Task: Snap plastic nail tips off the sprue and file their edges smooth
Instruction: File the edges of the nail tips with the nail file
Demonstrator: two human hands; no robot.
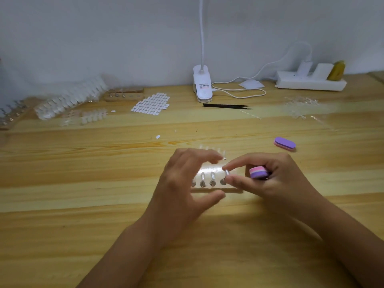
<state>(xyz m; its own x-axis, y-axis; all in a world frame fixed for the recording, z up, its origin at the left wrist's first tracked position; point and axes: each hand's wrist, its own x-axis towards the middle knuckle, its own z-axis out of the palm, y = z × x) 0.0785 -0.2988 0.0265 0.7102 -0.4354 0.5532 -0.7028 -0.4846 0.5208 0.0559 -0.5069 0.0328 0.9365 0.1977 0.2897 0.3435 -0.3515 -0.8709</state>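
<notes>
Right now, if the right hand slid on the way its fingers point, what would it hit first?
Probably the next peg, left of the peg the right hand pinches, then the left hand; depth is unclear.

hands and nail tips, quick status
Left hand arched over clear stand, grip unclear. Right hand pinches a peg, file block tucked in fingers. Spare block lies apart.

Pink-purple file block (258,172) held in right hand (276,181); small greyish nail tip (227,172) pinched at its fingertips. A spare file (284,143) lies flat on surface (93,204).
</notes>
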